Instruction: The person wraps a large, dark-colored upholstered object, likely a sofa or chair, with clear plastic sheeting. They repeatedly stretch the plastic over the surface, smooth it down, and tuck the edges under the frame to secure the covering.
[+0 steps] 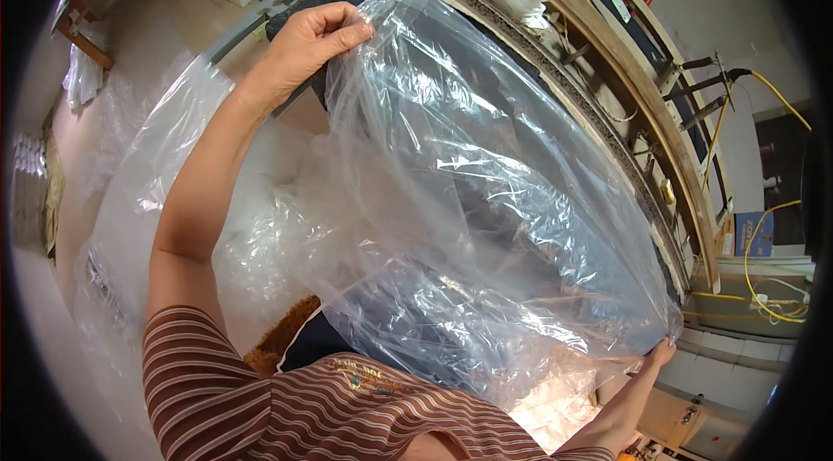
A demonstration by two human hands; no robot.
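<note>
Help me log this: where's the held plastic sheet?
In the head view's centre, the plastic sheet spans between the left hand, upper left, and the right hand, lower right.

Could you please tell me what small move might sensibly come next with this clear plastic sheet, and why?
Perhaps draw the left hand and right hand gently apart: they hold the clear plastic sheet at its upper left and lower right, and creases run through the loose span between them.

Open air over the clear crinkled plastic sheet [521,200]; long brown wooden rail [646,92] obstructs beyond its far edge.
</note>
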